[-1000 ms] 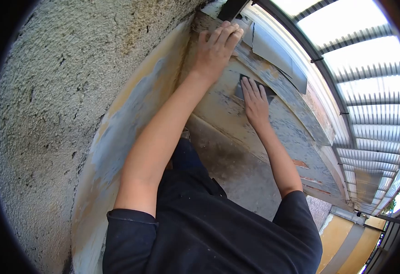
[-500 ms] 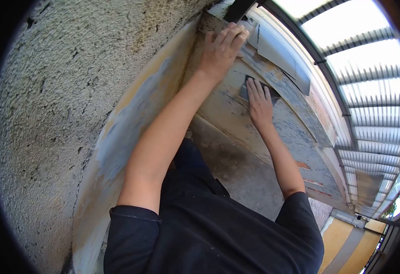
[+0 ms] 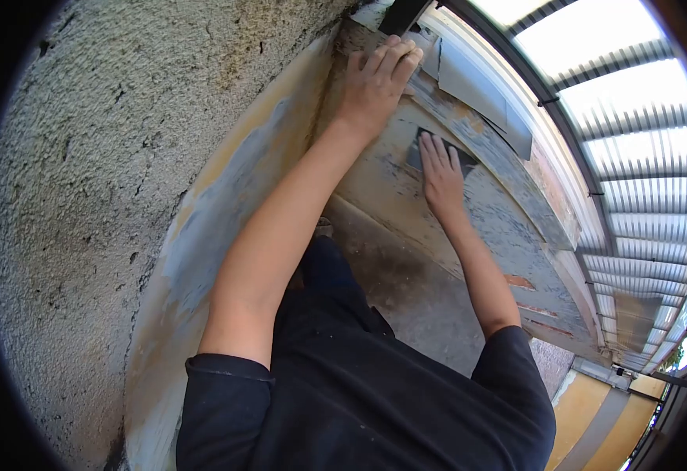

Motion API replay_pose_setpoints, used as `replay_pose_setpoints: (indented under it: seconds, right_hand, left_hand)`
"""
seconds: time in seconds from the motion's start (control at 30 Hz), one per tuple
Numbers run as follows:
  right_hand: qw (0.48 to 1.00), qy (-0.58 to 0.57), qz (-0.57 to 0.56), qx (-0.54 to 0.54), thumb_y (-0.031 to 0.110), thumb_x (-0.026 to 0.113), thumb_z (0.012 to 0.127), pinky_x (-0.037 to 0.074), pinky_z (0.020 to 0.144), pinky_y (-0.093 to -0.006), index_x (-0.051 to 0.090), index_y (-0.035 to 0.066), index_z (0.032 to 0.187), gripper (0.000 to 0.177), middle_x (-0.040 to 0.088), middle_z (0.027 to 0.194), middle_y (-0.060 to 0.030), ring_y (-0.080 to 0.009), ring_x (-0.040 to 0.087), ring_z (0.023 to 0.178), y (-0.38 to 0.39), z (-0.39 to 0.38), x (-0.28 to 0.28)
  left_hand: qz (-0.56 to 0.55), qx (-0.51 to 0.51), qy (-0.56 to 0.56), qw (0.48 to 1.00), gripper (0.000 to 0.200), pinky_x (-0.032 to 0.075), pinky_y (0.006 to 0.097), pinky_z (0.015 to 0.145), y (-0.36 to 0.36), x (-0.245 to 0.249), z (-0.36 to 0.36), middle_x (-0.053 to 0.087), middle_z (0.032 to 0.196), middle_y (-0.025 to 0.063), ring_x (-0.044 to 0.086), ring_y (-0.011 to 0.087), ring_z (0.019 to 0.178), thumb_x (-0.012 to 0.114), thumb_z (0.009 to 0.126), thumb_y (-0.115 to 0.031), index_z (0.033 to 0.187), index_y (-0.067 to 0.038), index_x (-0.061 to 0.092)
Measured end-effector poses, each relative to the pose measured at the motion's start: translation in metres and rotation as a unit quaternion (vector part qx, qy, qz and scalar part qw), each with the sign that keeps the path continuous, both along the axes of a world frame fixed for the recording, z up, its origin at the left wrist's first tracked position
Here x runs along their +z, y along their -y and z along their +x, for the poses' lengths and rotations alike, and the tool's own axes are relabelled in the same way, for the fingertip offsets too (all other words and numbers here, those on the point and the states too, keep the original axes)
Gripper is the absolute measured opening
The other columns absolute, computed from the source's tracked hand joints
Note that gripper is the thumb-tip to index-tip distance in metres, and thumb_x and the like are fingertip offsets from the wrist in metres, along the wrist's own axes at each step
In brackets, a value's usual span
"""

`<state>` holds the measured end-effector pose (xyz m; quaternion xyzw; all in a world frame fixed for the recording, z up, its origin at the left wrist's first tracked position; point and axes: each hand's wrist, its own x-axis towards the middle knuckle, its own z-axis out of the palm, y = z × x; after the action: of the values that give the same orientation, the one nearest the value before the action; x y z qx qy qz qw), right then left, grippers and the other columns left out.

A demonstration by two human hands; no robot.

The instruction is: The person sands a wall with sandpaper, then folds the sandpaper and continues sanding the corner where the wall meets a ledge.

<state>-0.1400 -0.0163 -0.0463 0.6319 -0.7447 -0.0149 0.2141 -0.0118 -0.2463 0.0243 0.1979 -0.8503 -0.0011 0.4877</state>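
Note:
My right hand (image 3: 442, 177) lies with its fingers flat on a dark sheet of sandpaper (image 3: 412, 155), which it holds against the worn wall surface (image 3: 508, 208). The sheet's corners show on both sides of the fingers; my thumb is hidden. Patches of grey, beige and exposed reddish material mark that surface. Higher up, my left hand (image 3: 376, 82) rests on the upper edge of the wall near the corner, fingers bent over it and slightly apart. No object shows in it.
Rough stucco (image 3: 76, 196) covers the wall at the left, with a smoother patched strip (image 3: 218, 212) beside it. A dark post (image 3: 404, 14) stands by the left hand. Loose grey sheets (image 3: 477, 86) lie on the ledge. Corrugated translucent roofing (image 3: 641, 149) is at the right, concrete floor (image 3: 394, 271) below.
My right hand and the sandpaper have shifted slightly left along the wall surface. My left hand remains on the edge; the view has tilted a little.

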Motion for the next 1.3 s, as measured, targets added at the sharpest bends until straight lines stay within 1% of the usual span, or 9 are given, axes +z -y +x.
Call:
replay_pose_setpoints:
  seconds: [0.4, 0.6, 0.87, 0.97, 1.03, 1.07, 1.13, 1.23, 1.3]
  right_hand:
    - [0.998, 0.024, 0.012, -0.061, 0.007, 0.047, 0.096, 0.031, 0.126, -0.0488, 0.044, 0.005, 0.161, 0.066, 0.044, 0.168, -0.0091, -0.0253, 0.04, 0.156, -0.034, -0.004, 0.015]
    - [0.995, 0.091, -0.043, -0.002, 0.007, 0.048, 0.096, 0.03, 0.126, -0.051, 0.043, 0.001, 0.16, 0.065, 0.042, 0.169, -0.0128, -0.0287, 0.038, 0.157, 0.058, 0.033, -0.004]
    - [0.992, 0.122, -0.021, 0.024, 0.007, 0.048, 0.1, 0.032, 0.126, -0.0526, 0.044, -0.001, 0.158, 0.058, 0.041, 0.168, -0.0183, -0.0353, 0.035, 0.157, 0.007, 0.056, 0.071]
    - [0.955, 0.286, -0.077, 0.016, 0.018, 0.048, 0.11, 0.037, 0.123, -0.0523, 0.049, -0.002, 0.153, 0.047, 0.054, 0.155, -0.0214, -0.0385, 0.049, 0.147, -0.019, 0.071, 0.094]
    - [0.766, 0.609, -0.021, -0.206, 0.035, 0.048, 0.115, 0.049, 0.113, -0.049, 0.055, -0.003, 0.144, 0.048, 0.069, 0.134, -0.0199, -0.0348, 0.065, 0.127, -0.031, 0.078, 0.114]
    - [0.768, 0.606, -0.024, -0.207, 0.035, 0.048, 0.115, 0.049, 0.113, -0.049, 0.055, -0.003, 0.144, 0.048, 0.069, 0.134, -0.0199, -0.0348, 0.065, 0.127, -0.036, 0.084, 0.114]
    - [0.429, 0.84, -0.252, -0.218, 0.042, 0.048, 0.115, 0.059, 0.101, -0.0432, 0.061, -0.002, 0.135, 0.05, 0.075, 0.117, -0.0147, -0.0262, 0.074, 0.108, -0.046, 0.094, 0.104]
    - [0.315, 0.888, -0.267, -0.202, 0.042, 0.049, 0.115, 0.064, 0.088, -0.0374, 0.064, -0.003, 0.13, 0.049, 0.076, 0.116, -0.0133, -0.0219, 0.076, 0.098, -0.056, 0.109, 0.106]
    - [0.264, 0.905, -0.27, -0.198, 0.041, 0.05, 0.114, 0.065, 0.085, -0.0365, 0.065, -0.002, 0.128, 0.048, 0.076, 0.113, -0.0132, -0.0222, 0.077, 0.093, -0.057, 0.12, 0.104]
  left_hand:
    - [0.008, -0.013, 0.019, 1.0, 0.066, 0.039, 0.0456, 0.108, 0.003, 0.001, 0.003, 0.056, 0.149, -0.0029, 0.051, 0.0201, 0.141, 0.072, 0.091, -0.039, 0.151, -0.021, 0.051]
    - [0.003, -0.01, 0.025, 1.0, 0.069, 0.04, 0.0457, 0.108, 0.004, 0.0, 0.002, 0.055, 0.149, -0.0023, 0.05, 0.0215, 0.143, 0.073, 0.09, -0.038, 0.152, -0.021, 0.05]
    - [0.03, -0.042, 0.031, 0.998, 0.073, 0.038, 0.0474, 0.111, 0.0, 0.006, 0.005, 0.052, 0.156, 0.0015, 0.048, 0.0244, 0.147, 0.074, 0.09, -0.032, 0.156, -0.019, 0.046]
    - [0.044, -0.058, 0.036, 0.997, 0.072, 0.036, 0.0496, 0.117, -0.006, 0.016, 0.016, 0.049, 0.161, 0.005, 0.045, 0.0282, 0.149, 0.073, 0.094, -0.028, 0.159, -0.017, 0.043]
    - [0.043, -0.06, 0.043, 0.996, 0.07, 0.034, 0.0512, 0.12, -0.017, 0.015, 0.031, 0.047, 0.163, 0.0072, 0.043, 0.0307, 0.151, 0.071, 0.097, -0.026, 0.16, -0.016, 0.042]
    - [0.07, -0.06, 0.011, 0.996, 0.069, 0.032, 0.0521, 0.122, -0.025, 0.013, 0.04, 0.045, 0.164, 0.0112, 0.043, 0.0325, 0.151, 0.07, 0.1, -0.025, 0.161, -0.014, 0.041]
    - [0.187, -0.08, -0.067, 0.977, 0.064, 0.032, 0.0514, 0.123, -0.049, 0.0, 0.057, 0.045, 0.162, 0.0194, 0.044, 0.0357, 0.149, 0.068, 0.104, -0.026, 0.16, -0.009, 0.042]
    - [0.498, -0.145, -0.091, 0.85, 0.054, 0.042, 0.0431, 0.117, -0.102, -0.046, 0.08, 0.057, 0.151, 0.0211, 0.054, 0.0322, 0.141, 0.064, 0.108, -0.032, 0.151, -0.002, 0.049]
    - [0.721, -0.257, -0.075, 0.638, 0.051, 0.048, 0.0373, 0.11, -0.128, -0.074, 0.094, 0.065, 0.141, 0.0115, 0.062, 0.0234, 0.132, 0.063, 0.11, -0.038, 0.145, -0.002, 0.054]
